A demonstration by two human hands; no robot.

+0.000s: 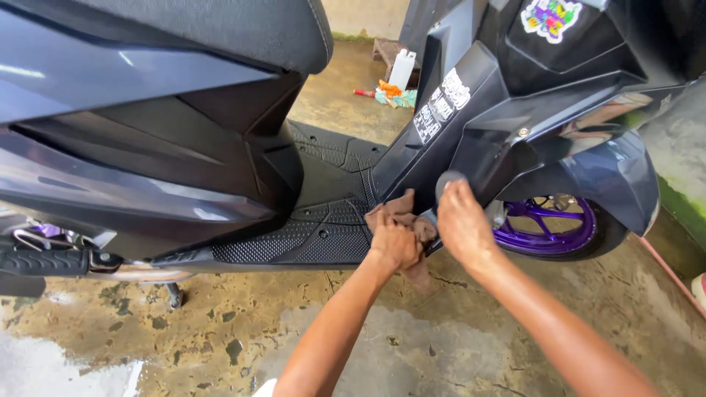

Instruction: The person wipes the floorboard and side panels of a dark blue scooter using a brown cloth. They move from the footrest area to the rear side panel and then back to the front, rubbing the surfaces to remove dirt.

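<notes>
The left hand [395, 242] is closed on a brown cloth [401, 213], bunched at the front edge of the scooter's footboard [323, 220], where the ribbed mat meets the dark leg shield [471, 125]. Part of the cloth sticks up above the knuckles and part hangs below the hand towards the wet floor [412, 345]. The right hand [462, 224] is curled around a small round dark pad [448, 180], pressed flat against the lower corner of the leg shield, just above the left hand; fingers hide most of the pad, so what kind it is cannot be told.

The work in hand looks like wiping the lower panel. To do it well, the pad should probably stay flat on the surface and follow the panel's folds, since the angled creases near the bolt [523, 132] would trap dirt. The cloth's hanging end is best kept off the floor, so that grit is not carried back onto the paint. The purple wheel [548, 224] sits just behind the right hand, under the mudguard [618, 176], and the knuckles need some room there.

Beyond the footboard, a white bottle [402, 68] and some coloured rags [393, 94] lie on the floor.
</notes>
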